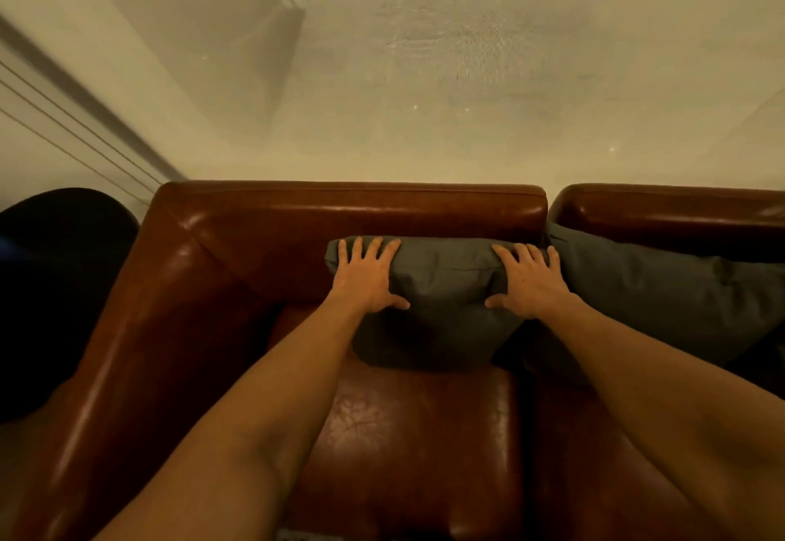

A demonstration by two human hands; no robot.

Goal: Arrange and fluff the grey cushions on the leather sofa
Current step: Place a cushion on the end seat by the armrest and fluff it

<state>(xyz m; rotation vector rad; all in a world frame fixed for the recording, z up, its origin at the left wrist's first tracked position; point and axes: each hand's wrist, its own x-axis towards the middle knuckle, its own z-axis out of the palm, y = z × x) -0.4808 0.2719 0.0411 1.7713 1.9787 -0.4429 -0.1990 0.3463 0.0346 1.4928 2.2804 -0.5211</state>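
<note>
Grey cushion — soft, creased — on glossy leather sofa

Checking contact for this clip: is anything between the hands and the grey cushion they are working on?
Nothing visible. The left hand and right hand both lie flat on the cushion, which leans against the sofa backrest. A second cushion sits beside it on the right.
</note>
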